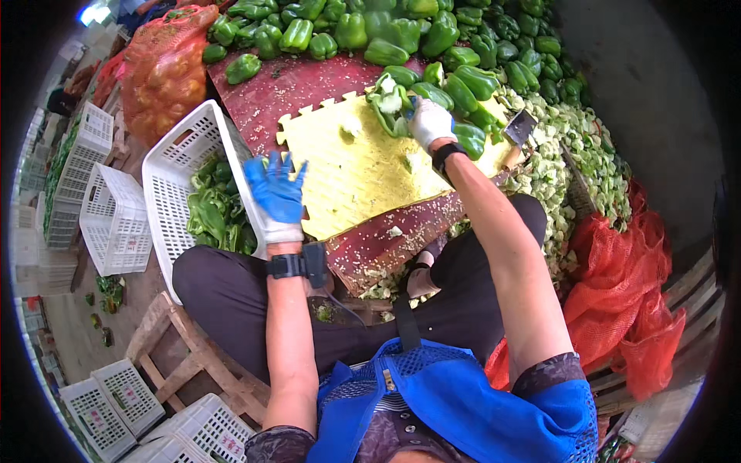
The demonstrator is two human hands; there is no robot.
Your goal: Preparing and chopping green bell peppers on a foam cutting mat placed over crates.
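Note:
My left hand (275, 188), in a white glove with blue coating, is spread with nothing in it. It hovers between the white plastic crate (155, 173) and the yellow foam mat (324, 168). My right hand (431, 122), gloved alike, curls its fingers at the edge of a cut green bell pepper (382, 118) with its pale core showing. Whole green bell peppers (461, 92) lie just beyond and beside that hand. A cleaver (520, 127) with a wooden handle rests at the mat's right edge. Cut pepper pieces (207, 214) lie inside the crate.
Green peppers (350, 32) are heaped at the back of the seed-strewn red board (255, 110). Pale pepper cores (541, 162) pile up at right, above red mesh netting (613, 289). An orange mesh sack (168, 75) stands back left. More white crates (116, 217) and a wooden frame (194, 353) are at left.

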